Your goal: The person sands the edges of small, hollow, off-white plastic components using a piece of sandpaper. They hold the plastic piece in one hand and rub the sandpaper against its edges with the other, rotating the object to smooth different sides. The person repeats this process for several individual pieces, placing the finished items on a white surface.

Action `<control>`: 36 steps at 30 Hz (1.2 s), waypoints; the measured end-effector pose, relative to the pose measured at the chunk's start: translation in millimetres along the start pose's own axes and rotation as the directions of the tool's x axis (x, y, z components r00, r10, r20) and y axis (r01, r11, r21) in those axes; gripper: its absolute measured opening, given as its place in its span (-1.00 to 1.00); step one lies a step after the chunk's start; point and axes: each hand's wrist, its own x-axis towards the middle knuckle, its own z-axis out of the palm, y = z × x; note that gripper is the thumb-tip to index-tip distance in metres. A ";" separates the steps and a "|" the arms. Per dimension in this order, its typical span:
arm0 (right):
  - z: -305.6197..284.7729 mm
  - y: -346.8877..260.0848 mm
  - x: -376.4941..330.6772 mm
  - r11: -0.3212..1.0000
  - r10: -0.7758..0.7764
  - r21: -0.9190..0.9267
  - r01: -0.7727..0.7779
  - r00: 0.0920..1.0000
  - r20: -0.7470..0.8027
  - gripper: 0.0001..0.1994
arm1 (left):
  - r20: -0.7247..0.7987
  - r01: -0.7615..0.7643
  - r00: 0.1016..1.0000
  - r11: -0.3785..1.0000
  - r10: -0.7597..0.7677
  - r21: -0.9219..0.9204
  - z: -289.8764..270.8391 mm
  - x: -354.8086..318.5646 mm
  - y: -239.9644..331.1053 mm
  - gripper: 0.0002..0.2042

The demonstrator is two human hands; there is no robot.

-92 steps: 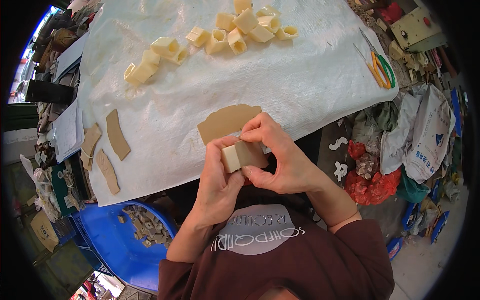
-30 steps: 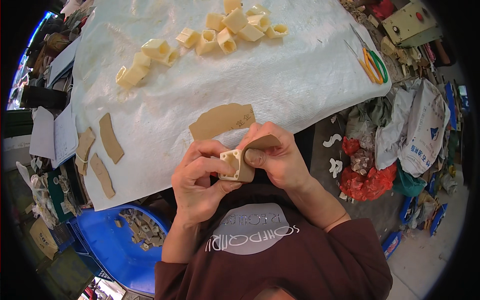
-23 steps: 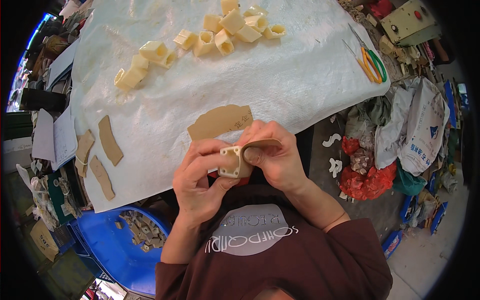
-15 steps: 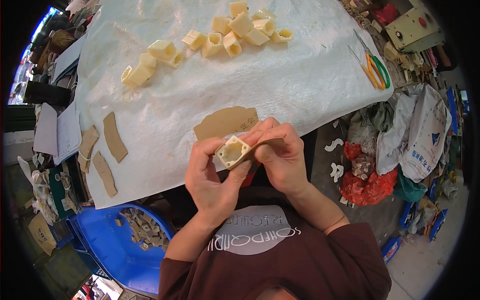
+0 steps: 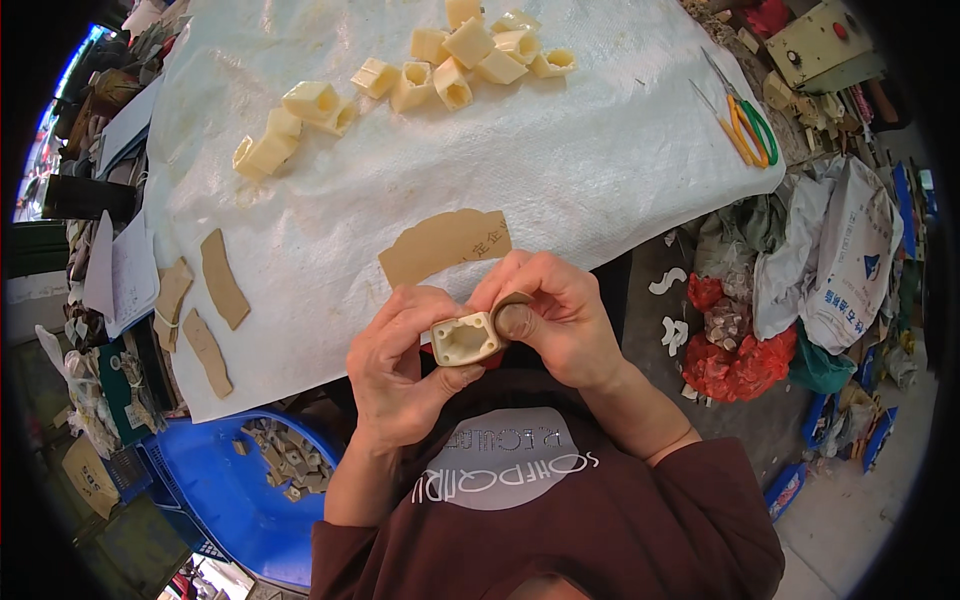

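My left hand (image 5: 400, 360) grips a cream hollow plastic block (image 5: 465, 339) from its left side, fingers behind and thumb along the lower edge. The block's open face is turned up, with small round holes at its corners. In my right hand (image 5: 560, 320) a stiff brown strip (image 5: 514, 300), like sandpaper backing, is pinched and curled around the thumb, touching the block's right end. A wider brown sheet (image 5: 445, 246) with a scalloped edge and print lies just beyond my hands. Several similar cream blocks (image 5: 468, 42) are scattered across the far part of the table.
A white woven sheet (image 5: 560, 160) covers the table. Loose brown strips (image 5: 224, 280) lie at its left; scissors with orange and green handles (image 5: 752, 132) rest at the right. A blue tub (image 5: 250, 500) with small brown pieces stands lower left. Plastic bags (image 5: 740, 370) crowd the right.
The block has turned so its open face shows more fully. The brown strip has gone from lying along the block's side to curling around my right thumb at its right end.
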 end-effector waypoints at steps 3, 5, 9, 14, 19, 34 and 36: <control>-0.4 0.7 -0.2 0.999 -0.030 -0.041 0.029 0.999 -0.027 -0.92 | -0.005 0.024 1.000 1.000 -0.024 -0.010 2.7 0.1 -0.3 -0.62; -0.8 0.1 1.2 0.997 -0.057 -0.053 0.054 0.998 -0.040 -0.93 | -0.005 -0.015 1.000 0.997 0.015 0.080 4.4 -0.7 -4.0 -0.54; 4.2 3.6 7.2 0.967 -0.255 -0.053 0.251 0.961 -0.103 -0.93 | -0.187 0.033 0.981 0.917 0.045 0.397 23.5 12.7 15.9 -0.43; 7.6 7.0 7.1 0.956 -0.269 -0.152 0.249 0.954 -0.130 -0.92 | -0.365 0.134 0.921 0.990 -0.137 -0.032 39.0 3.5 -2.9 -0.52; -0.1 5.3 6.9 0.932 -0.282 -0.258 0.254 0.956 -0.081 -0.90 | -0.273 0.070 0.960 0.997 -0.058 0.034 33.5 3.0 -0.5 -0.52; -3.6 -13.2 9.8 0.870 -0.253 -0.410 0.276 0.961 0.109 -0.75 | -0.100 -0.093 0.989 0.989 0.105 0.116 23.8 7.3 -1.9 -0.65; -5.4 -15.5 10.1 0.836 -0.263 -0.461 0.298 0.954 0.140 -0.75 | -0.104 -0.100 0.988 0.985 0.115 0.139 25.1 7.1 -3.0 -0.66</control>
